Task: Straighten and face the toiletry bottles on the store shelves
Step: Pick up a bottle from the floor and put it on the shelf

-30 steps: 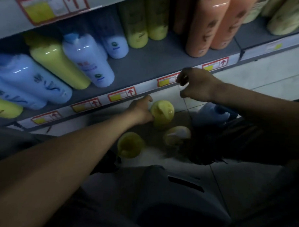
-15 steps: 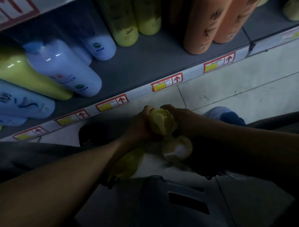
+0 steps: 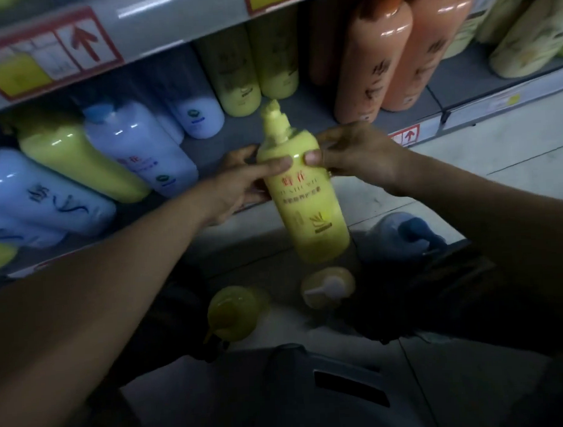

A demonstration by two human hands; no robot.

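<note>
Yellow bottle (image 3: 305, 196) is in the air just off the front edge of the shelf (image 3: 458, 79), pump tipped towards the shelf and label facing the person, probably to check its face before slotting it in. Left hand (image 3: 236, 179) and right hand (image 3: 358, 158) both grip its shoulder, fingers (image 3: 278, 165) wrapped round it. Below on the floor wait a second yellow bottle (image 3: 236, 312), a pale-pump bottle (image 3: 328, 287) and a blue bottle (image 3: 400, 237).

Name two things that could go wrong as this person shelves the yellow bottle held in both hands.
1. The left hand and right hand grip the yellow bottle near its shoulder only; its body hangs free, so it may slip onto the pump bottle on the floor below.
2. Bottles flank the bare shelf spot; pushing it in carelessly could knock the lilac bottle or the orange bottle.
</note>
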